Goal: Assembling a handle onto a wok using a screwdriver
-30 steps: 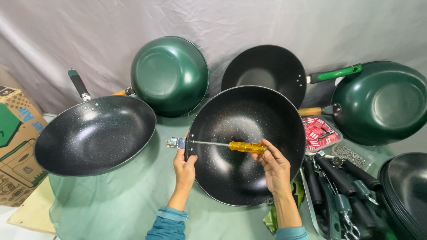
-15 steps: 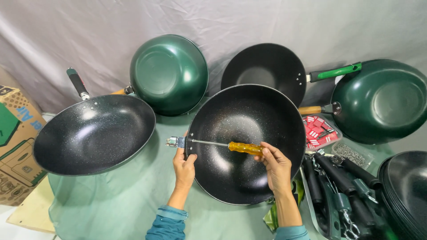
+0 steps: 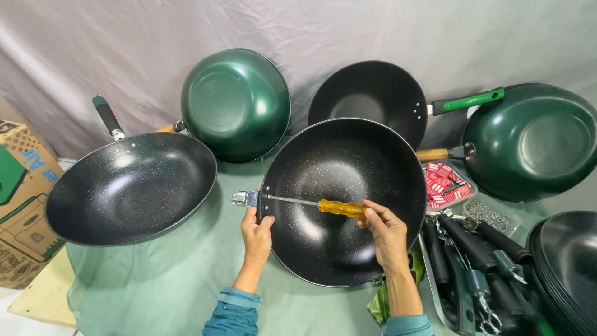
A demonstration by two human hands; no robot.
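Observation:
A black speckled wok [image 3: 348,249] lies tilted on the green-covered table in front of me. My left hand [image 3: 256,231] grips its left rim beside the metal handle bracket [image 3: 244,198]. My right hand [image 3: 385,233] holds a screwdriver [image 3: 341,208] with a yellow handle. The shaft runs left across the wok's inside, and its tip sits at the rim by the bracket.
Another black wok [image 3: 130,186] with a black handle lies at left. Two green woks [image 3: 236,102] [image 3: 535,140] and a black one [image 3: 373,99] lean on the grey backdrop. Loose black handles [image 3: 472,255], a red parts box [image 3: 444,183], stacked woks [image 3: 569,274] and a cardboard box [image 3: 22,193] surround them.
Both hands and the screwdriver stay in nearly the same place; the view has shifted very slightly.

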